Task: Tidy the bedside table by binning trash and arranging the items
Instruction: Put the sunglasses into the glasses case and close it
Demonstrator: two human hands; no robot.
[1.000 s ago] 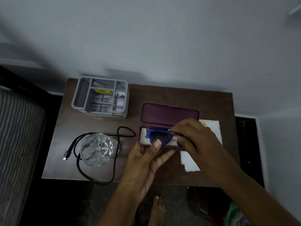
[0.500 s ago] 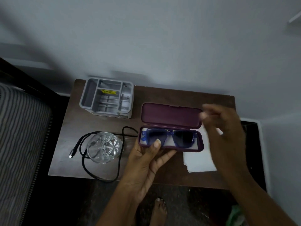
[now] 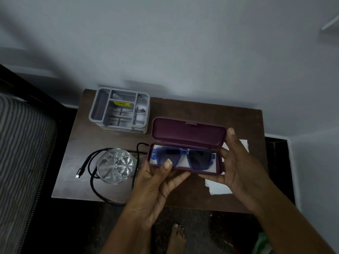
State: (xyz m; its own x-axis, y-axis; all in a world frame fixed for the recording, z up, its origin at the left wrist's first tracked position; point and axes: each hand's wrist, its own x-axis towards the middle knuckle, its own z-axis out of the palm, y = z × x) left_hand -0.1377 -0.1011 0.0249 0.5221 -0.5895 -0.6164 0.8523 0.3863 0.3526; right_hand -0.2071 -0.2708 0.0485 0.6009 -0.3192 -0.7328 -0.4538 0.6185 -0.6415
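Note:
An open maroon glasses case (image 3: 189, 132) is held just above the dark wooden bedside table (image 3: 229, 120). Blue-framed sunglasses (image 3: 181, 157) lie in its lower half on a white lining. My left hand (image 3: 156, 182) grips the case's front left edge, thumb on the rim. My right hand (image 3: 238, 165) holds the case's right end, with one fingertip up against the lid's right edge. A white paper (image 3: 218, 187) lies on the table under the case and my right hand, partly hidden.
A grey compartment organiser (image 3: 119, 110) stands at the table's back left. A clear cut-glass tumbler (image 3: 115, 165) sits front left, ringed by a black charging cable (image 3: 91, 173). A striped mattress (image 3: 20, 153) borders the left. A bare foot (image 3: 177, 237) shows on the floor below.
My right hand let go of the sunglasses, now lying in the case, lifted away to the right, then came back to hold the case's right end. My left hand kept its grip.

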